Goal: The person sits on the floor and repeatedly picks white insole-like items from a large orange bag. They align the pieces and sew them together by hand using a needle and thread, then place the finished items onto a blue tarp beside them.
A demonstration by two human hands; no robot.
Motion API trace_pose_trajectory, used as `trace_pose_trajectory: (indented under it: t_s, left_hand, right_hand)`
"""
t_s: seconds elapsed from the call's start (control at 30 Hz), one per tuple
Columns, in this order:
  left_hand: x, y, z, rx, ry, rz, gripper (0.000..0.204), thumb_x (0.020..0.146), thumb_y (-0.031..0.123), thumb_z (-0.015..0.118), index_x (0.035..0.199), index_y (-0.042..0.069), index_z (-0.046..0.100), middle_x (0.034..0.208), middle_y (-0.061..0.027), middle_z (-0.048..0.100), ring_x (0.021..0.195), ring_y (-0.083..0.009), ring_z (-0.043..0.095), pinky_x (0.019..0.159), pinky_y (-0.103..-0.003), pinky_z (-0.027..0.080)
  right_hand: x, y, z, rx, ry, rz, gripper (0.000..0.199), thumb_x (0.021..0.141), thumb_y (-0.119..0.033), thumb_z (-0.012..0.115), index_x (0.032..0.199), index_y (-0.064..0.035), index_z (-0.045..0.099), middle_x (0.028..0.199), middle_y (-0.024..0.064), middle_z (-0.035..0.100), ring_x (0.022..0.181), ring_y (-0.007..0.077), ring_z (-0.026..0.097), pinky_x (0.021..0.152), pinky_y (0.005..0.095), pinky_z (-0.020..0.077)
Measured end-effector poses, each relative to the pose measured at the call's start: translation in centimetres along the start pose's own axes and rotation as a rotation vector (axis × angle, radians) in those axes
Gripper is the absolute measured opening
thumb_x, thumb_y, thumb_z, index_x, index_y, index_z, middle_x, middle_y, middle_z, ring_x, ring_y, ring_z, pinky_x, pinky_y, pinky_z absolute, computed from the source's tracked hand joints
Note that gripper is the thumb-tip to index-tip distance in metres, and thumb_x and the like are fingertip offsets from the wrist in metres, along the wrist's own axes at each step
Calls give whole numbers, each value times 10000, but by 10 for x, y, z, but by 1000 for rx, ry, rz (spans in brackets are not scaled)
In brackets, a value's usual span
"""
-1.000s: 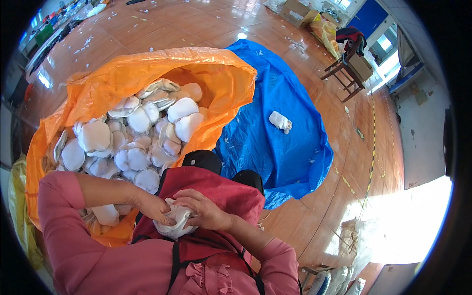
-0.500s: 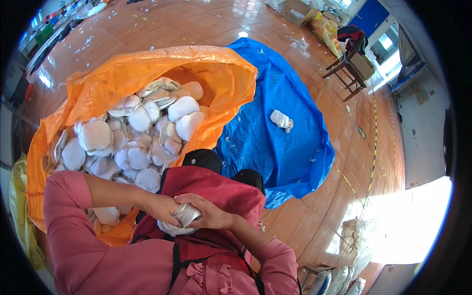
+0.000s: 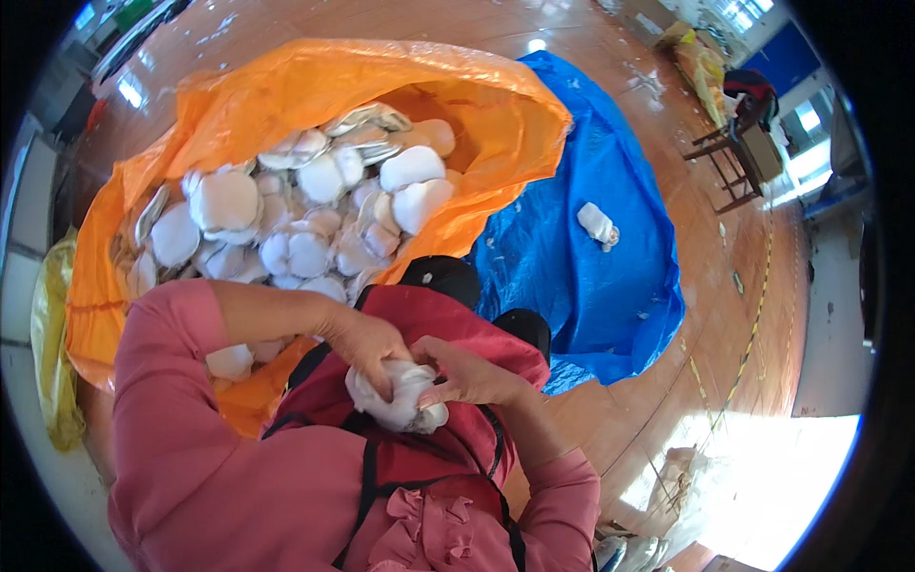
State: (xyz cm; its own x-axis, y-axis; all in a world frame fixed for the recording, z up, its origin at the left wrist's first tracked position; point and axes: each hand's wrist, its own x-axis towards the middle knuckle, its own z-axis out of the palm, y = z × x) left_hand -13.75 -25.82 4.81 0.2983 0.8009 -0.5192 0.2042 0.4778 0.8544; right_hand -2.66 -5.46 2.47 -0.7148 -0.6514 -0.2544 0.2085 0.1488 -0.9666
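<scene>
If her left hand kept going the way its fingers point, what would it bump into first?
The left hand points toward the right hand, with the white pad already under its fingers. It would likely press into that pad first; depth is unclear.

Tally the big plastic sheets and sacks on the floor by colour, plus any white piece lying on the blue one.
Orange sack, holding the white pieces: 1
Blue sheet: 1
Yellow sack, at the left edge: 1
White piece on the blue sheet: 1
Total: 4

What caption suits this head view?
Both hands, left hand and right hand, squeeze a white pad beside an orange sack of pads.
</scene>
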Motion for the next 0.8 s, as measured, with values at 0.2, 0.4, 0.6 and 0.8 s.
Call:
trace_pose_trajectory:
  t_s: [0.2, 0.4, 0.6, 0.8]
  left_hand:
    - [0, -13, 3, -69, 87, 51, 482, 835, 301, 734, 1222, 35, 627, 1029, -91, 703, 957, -177, 643, 856, -333, 485]
    - [5, -20, 4, 156, 249, 57, 525, 809, 385, 726, 1177, 39, 584, 1003, -166, 682, 954, -296, 654, 824, -398, 491]
    - [8, 6, 9, 506, 230, -127, 375, 824, 373, 657, 1083, 109, 596, 970, -160, 684, 967, -348, 643, 886, -466, 471]
    - [17, -9, 49, 871, 662, 116, 151, 836, 283, 616, 919, 158, 602, 837, -68, 660, 935, -275, 636, 1051, -631, 314]
  right_hand:
    - [-8, 8, 4, 21, 7, 96, 524, 735, -270, 865, 1088, -57, 542, 973, 28, 553, 940, 135, 525, 815, 288, 446]
    - [-9, 42, 16, 219, 152, 64, 458, 729, -120, 850, 1069, -60, 549, 1031, 27, 562, 954, 157, 533, 836, 316, 453]
    - [-4, 43, 22, -182, 359, -144, 368, 681, -33, 800, 966, -63, 570, 1062, 75, 600, 977, 233, 583, 835, 338, 470]
    - [-6, 57, 41, -558, 611, -322, 216, 696, 8, 667, 878, -71, 581, 1074, 80, 650, 936, 323, 611, 811, 390, 494]
